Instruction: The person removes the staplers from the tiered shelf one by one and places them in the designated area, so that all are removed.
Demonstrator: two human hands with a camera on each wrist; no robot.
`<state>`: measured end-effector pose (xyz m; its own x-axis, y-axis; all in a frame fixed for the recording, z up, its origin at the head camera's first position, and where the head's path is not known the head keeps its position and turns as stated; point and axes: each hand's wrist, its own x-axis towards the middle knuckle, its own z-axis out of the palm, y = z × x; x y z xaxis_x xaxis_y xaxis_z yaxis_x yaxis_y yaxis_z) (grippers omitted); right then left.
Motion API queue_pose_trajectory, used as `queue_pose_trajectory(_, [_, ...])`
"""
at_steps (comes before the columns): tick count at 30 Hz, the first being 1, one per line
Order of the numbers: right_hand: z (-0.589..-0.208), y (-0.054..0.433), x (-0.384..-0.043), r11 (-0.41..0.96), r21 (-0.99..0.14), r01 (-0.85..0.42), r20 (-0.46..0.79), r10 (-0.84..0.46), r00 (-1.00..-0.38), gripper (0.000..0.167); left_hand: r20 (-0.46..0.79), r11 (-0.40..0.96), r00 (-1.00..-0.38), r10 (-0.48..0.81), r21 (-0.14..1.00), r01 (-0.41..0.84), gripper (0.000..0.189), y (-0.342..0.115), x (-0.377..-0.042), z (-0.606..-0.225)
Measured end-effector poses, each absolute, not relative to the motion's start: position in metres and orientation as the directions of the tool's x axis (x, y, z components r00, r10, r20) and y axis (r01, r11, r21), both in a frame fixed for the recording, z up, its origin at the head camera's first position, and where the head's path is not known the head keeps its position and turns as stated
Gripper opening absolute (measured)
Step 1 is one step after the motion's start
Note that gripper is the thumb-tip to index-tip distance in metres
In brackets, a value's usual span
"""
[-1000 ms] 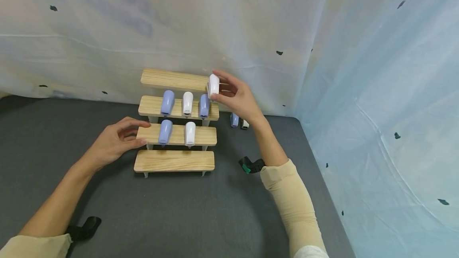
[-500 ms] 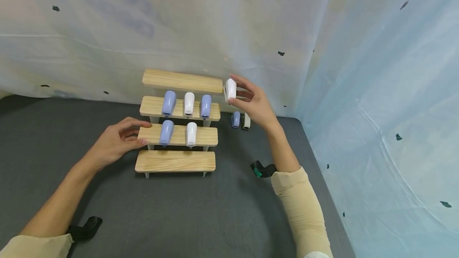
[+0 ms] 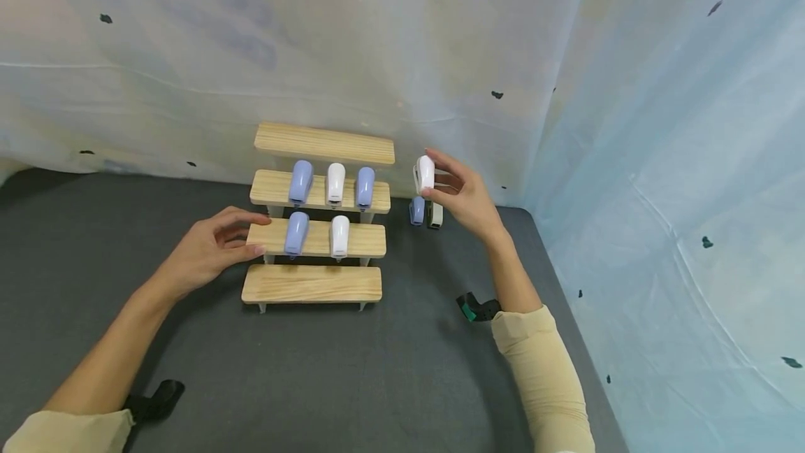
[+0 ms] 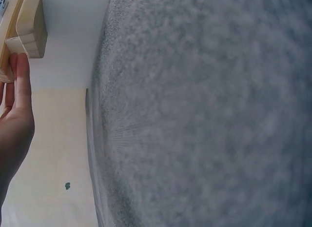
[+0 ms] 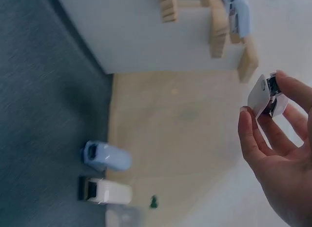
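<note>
My right hand [image 3: 467, 196] pinches a small white stapler [image 3: 425, 173] between thumb and fingers, in the air right of the shelf's top tier. In the right wrist view the held stapler [image 5: 260, 96] shows its dark metal mechanism. The left hand [image 3: 207, 249] grips the left end of a four-tier wooden display shelf [image 3: 311, 284], thumb at the front edge of one board. On the upper middle tier stand a blue stapler [image 3: 301, 182], a white stapler [image 3: 335, 184] and another blue stapler [image 3: 365, 187]. One tier lower are a blue stapler [image 3: 297, 233] and a white stapler [image 3: 339, 236].
Behind the shelf's right side, a blue stapler [image 3: 417, 210] and a cream stapler [image 3: 435, 215] stand on the dark grey table [image 3: 352, 376]. A pale cloth wall [image 3: 440, 40] rises at the back and another on the right. Black wrist mounts [image 3: 478, 307] sit on both arms.
The right hand has carried the white stapler from the right end of the top tier rightward and down, off the shelf. The left hand keeps its grip on the shelf.
</note>
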<state>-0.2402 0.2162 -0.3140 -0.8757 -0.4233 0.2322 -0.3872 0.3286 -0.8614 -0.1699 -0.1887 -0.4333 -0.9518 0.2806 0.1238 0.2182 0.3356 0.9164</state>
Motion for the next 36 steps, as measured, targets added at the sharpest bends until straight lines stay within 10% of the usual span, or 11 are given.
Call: queue_pose_trajectory(36, [-0.375,0.282,-0.260,0.421,-0.850,-0.316,0.188,-0.317,-0.930,0.064,0.102,0.331,-0.950,0.294,0.922,0.201,0.045,-0.189,-0.171,-0.432])
